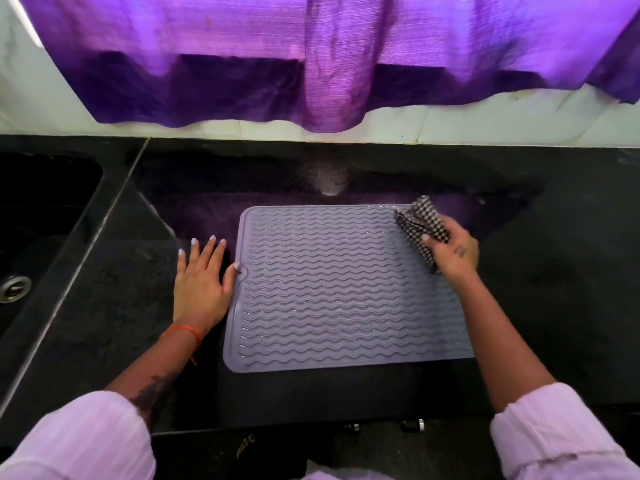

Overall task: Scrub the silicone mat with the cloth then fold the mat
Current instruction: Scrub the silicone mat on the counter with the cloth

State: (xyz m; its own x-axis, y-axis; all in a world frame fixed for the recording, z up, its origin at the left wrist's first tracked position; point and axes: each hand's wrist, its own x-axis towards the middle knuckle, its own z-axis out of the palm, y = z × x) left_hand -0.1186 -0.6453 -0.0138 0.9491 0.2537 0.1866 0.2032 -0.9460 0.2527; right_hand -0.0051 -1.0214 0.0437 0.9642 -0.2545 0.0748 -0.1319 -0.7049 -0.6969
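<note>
Right fingers: the right hand gripped a bunched checked cloth, fingers and thumb curled round it, most of the wad sticking out past the fingertips toward the wall.
Cloth against mat: the cloth sat over the far right corner of the silicone mat; whether it pressed on the ridges or hung just above them could not be told.
Left fingers: the left hand lay flat and spread, fingers straight, holding nothing; the palm rested on the dark counter and the thumb tip touched the mat's left edge by the small notch.
Mat from the fingers: it lay flat and unfolded between the two hands, running leftward and toward the body from the cloth, and rightward from the left thumb.
Long axis: it ran left to right, from one hand to the other, parallel with the counter's front edge.
Nearer hand: the right, with the cloth, was already over the mat; the left only bordered it.
Judged step: scrubbing looked barely begun, with nearly all the wavy surface lying leftward and nearer than the cloth; the folding was not yet done.
Beyond the hands: a sink sat left of the left hand, and a purple curtain hung past the fingertips over the wall.
</note>
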